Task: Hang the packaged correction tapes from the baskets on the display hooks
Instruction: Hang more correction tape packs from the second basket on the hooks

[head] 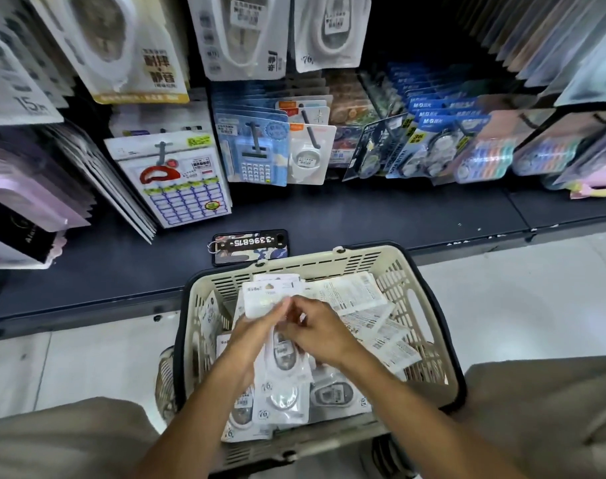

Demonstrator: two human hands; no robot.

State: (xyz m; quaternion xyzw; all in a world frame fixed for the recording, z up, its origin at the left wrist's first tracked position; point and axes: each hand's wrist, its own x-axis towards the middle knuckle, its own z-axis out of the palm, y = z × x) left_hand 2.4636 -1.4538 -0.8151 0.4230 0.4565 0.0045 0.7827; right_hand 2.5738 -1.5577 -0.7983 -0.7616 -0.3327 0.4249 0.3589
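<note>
Low centre of frame, left hand (256, 335) and right hand (317, 335) both pinch a white packaged correction tape (272, 299) over the cream plastic basket (391, 264); best square its punched top before lifting toward the black display hook (310, 131), mid-frame above.

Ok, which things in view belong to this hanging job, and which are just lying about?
Job:
- left hand and right hand, both on a correction tape pack
- cream basket of loose packs
- hooks with matching hung tape packs

Lying about:
- phone on the dark shelf
- calculator pack
- label sticker pack
</note>
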